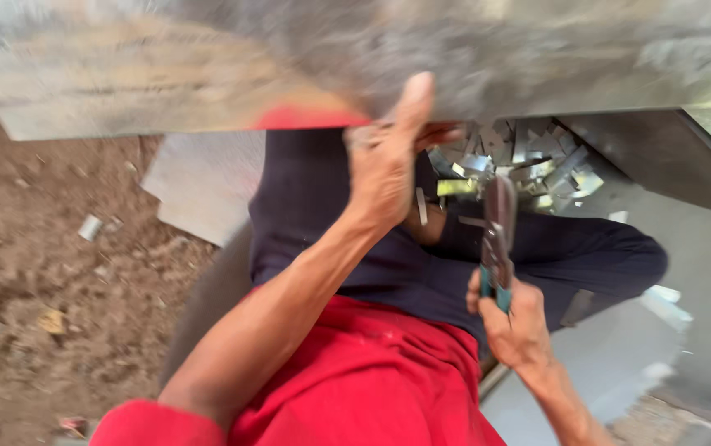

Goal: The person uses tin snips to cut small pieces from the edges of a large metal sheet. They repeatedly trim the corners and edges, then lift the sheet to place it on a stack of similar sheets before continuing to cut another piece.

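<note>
two hands share the work here. the left hand [384, 161] reaches up and grips the lower edge of a large grey metal sheet [355, 58], thumb raised along its face and the fingers apparently curled behind the edge, steadying it. the right hand [514, 324] is clenched around the teal handles of a pair of tin snips [497, 239], whose blades point up toward the sheet's edge; the blur hides whether the blades are parted.

to do this step well, i judge the sheet should be held firm and level so it does not flap, the left hand's fingers kept well away from the blades, and the snips fed straight along the edge in short bites.

the sheet looks dull, mottled and scuffed, wide enough to span the top of the view, blurred by motion. it hangs above the person's lap, over dark trousers. a heap of shiny metal offcuts [529, 161] lies just beyond the knees, and bare dirt ground [58, 272] spreads to the left.
</note>
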